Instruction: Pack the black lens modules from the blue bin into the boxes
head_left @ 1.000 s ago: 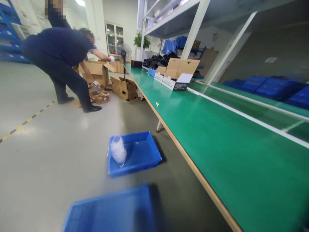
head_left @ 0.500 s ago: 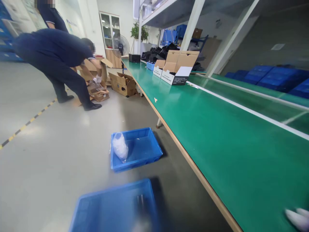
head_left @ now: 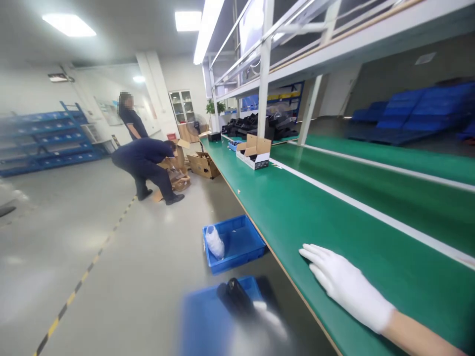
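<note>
My right hand [head_left: 343,282], in a white glove, lies flat on the green tabletop [head_left: 297,217] with its fingers stretched out. Nothing is in it. My left hand [head_left: 270,321], also gloved in white and smeared by motion, is low at the bottom of the view. It grips a black rounded object [head_left: 237,295] of a kind I cannot make out, held over a blurred blue bin [head_left: 208,316]. Beyond that, a second blue bin [head_left: 241,259] on the floor holds a clear plastic bag [head_left: 215,242] with white contents.
On the far tabletop stand open white cardboard boxes [head_left: 256,157] and a heap of black parts [head_left: 245,124]. A co-worker [head_left: 144,160] bends over brown cartons [head_left: 202,164]; another person [head_left: 133,123] stands behind. White shelf posts [head_left: 264,89] rise from the bench.
The camera view has tilted up. My right hand has come from the bottom right corner into full view on the tabletop. My left hand with the black object shows more, near the bin.
</note>
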Demonstrator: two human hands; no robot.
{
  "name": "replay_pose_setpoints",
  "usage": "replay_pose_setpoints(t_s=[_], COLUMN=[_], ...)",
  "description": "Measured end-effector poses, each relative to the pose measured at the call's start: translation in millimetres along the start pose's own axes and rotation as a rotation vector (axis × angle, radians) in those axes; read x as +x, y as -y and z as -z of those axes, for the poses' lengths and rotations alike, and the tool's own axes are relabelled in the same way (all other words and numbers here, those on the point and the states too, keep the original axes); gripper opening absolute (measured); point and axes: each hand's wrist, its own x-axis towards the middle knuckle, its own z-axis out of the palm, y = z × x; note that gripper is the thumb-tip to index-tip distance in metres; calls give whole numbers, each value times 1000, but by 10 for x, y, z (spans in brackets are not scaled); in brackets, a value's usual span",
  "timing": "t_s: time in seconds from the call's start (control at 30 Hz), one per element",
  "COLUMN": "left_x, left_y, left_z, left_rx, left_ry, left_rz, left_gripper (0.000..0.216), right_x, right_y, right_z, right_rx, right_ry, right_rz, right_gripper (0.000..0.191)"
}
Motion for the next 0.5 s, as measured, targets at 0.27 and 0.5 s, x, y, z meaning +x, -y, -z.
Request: replay_pose_setpoints(t_s=[0.27, 0.5], left_x=[-1309, -2365], left_y=[-855, -766], left_z=[-1633, -2695], left_rx=[-459, -589], left_ry=[181, 381], left_rz=[-137, 80], left_gripper=[48, 47], right_x=[-1438, -2754], right_y=[1198, 1725], right_z=[1663, 2829], right_rx=[664, 379], right_ry=[202, 145], right_rz=[-383, -681], right_gripper=[41, 27])
